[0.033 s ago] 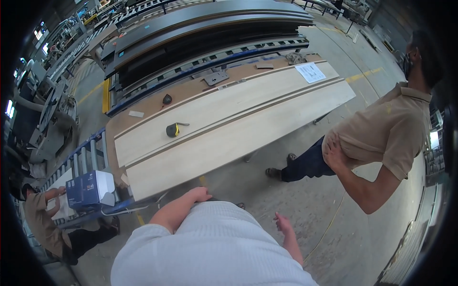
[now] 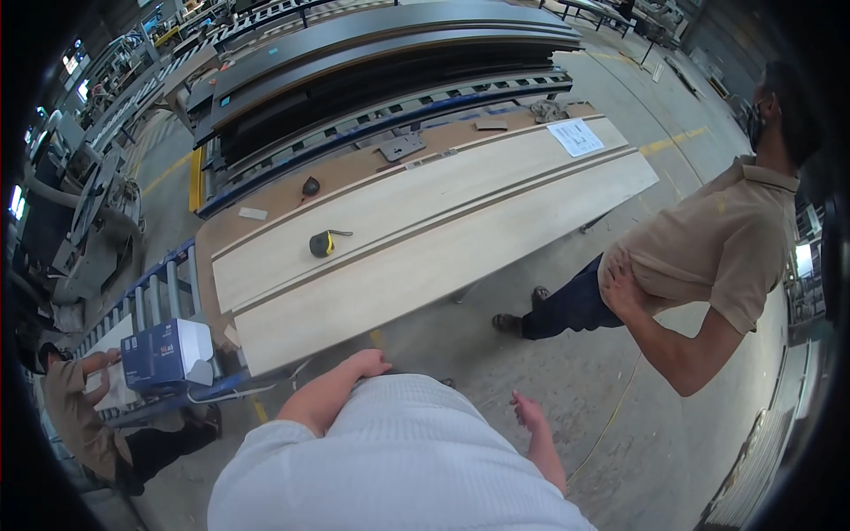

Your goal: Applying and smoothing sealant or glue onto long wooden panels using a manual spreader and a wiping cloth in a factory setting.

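Observation:
My left hand [image 2: 367, 363] rests against the front of my white knitted top [image 2: 390, 460], fingers loose and holding nothing. My right hand [image 2: 529, 411] hangs beside my body over the concrete floor, fingers apart and empty. Just ahead of my left hand is the near end of two long pale wooden boards [image 2: 425, 239] lying on a brown workbench [image 2: 266, 199]. A black and yellow tape measure [image 2: 321, 243] sits on the farther board, out of reach of both hands.
A person in a tan shirt [image 2: 708, 257] stands at the right, one hand on the hip. Another person [image 2: 80, 416] crouches at lower left by a blue and white box [image 2: 164, 354] on a blue roller rack [image 2: 159, 292]. Dark long panels [image 2: 381, 44] lie behind the bench.

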The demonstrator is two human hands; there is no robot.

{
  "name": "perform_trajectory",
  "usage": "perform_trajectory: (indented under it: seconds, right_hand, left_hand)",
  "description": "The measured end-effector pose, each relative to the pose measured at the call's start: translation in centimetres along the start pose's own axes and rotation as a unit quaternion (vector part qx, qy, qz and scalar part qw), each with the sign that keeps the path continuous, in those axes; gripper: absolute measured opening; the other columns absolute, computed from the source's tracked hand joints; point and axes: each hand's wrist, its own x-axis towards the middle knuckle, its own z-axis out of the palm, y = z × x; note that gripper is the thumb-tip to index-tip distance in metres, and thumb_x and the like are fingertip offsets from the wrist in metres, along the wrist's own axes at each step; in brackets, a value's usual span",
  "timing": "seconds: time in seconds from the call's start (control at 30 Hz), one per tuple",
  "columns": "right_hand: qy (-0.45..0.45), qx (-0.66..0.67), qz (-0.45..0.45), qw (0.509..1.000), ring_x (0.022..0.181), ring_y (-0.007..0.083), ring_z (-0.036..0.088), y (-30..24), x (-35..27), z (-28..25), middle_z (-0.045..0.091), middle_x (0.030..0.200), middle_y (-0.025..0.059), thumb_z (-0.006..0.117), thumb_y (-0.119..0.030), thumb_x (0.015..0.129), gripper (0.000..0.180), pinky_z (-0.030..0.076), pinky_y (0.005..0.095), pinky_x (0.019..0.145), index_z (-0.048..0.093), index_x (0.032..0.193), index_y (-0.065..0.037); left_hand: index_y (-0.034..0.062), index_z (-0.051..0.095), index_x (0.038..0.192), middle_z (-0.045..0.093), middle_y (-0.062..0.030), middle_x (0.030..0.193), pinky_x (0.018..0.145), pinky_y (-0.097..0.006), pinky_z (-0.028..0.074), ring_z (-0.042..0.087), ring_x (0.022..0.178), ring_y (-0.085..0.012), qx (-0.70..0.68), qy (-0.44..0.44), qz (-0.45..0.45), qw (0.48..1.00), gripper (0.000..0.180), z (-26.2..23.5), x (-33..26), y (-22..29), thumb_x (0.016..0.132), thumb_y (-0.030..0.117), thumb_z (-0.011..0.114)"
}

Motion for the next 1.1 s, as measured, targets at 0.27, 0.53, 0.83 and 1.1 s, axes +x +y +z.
perform_trajectory:
  seconds: [0.27, 0.53, 0.83, 1.1]
  right_hand:
    - [-0.04, -0.191, -0.096, 0.976, 0.056, 0.0108, 0.049, -11.6, -1.4, 15.2, 0.059, 0.078, 0.0014, 0.083, -0.045, 0.085, 0.048, 0.036, 0.029, 0.047, 0.07, 0.113, -0.007]
    - [-0.021, -0.33, -0.281, 0.901, 0.093, 0.0269, 0.069, -12.0, 0.3, 30.3, 0.074, 0.103, 0.0157, 0.073, -0.03, 0.081, 0.048, 0.055, 0.0379, 0.085, 0.072, 0.122, -0.004]
    - [0.007, -0.209, -0.074, 0.975, 0.07, 0.0209, 0.073, -6.4, -0.7, 27.8, 0.076, 0.095, 0.0137, 0.055, -0.02, 0.096, 0.04, 0.057, 0.036, 0.058, 0.069, 0.131, -0.006]
    - [0.063, -0.181, -0.069, 0.979, 0.069, 0.0211, 0.072, -4.9, -4.9, 27.5, 0.075, 0.093, 0.0127, 0.054, -0.021, 0.099, 0.033, 0.056, 0.0347, 0.056, 0.069, 0.124, -0.005]
  left_hand:
    - [0.003, 0.074, 0.11, 0.075, -0.0209, 0.11, 0.093, -0.045, 0.056, 0.071, 0.105, -0.0361, -0.181, 0.103, -0.103, 0.973, 0.043, -3.5, -3.6, -13.1, 0.088, 0.04, 0.069]
    - [0.0072, 0.072, 0.111, 0.071, -0.0217, 0.118, 0.098, -0.046, 0.054, 0.068, 0.113, -0.0363, -0.224, 0.217, -0.229, 0.922, 0.032, -0.4, -8.2, -26.2, 0.089, 0.03, 0.064]
    - [0.0073, 0.067, 0.109, 0.063, -0.0183, 0.113, 0.092, -0.051, 0.051, 0.062, 0.108, -0.0384, -0.123, 0.437, -0.23, 0.861, 0.028, -4.3, -8.9, -28.4, 0.084, 0.019, 0.071]
    - [0.0078, 0.069, 0.11, 0.062, -0.0147, 0.118, 0.097, -0.049, 0.05, 0.06, 0.115, -0.0348, -0.135, 0.428, -0.152, 0.881, 0.03, -9.8, -4.5, -24.6, 0.082, 0.02, 0.072]
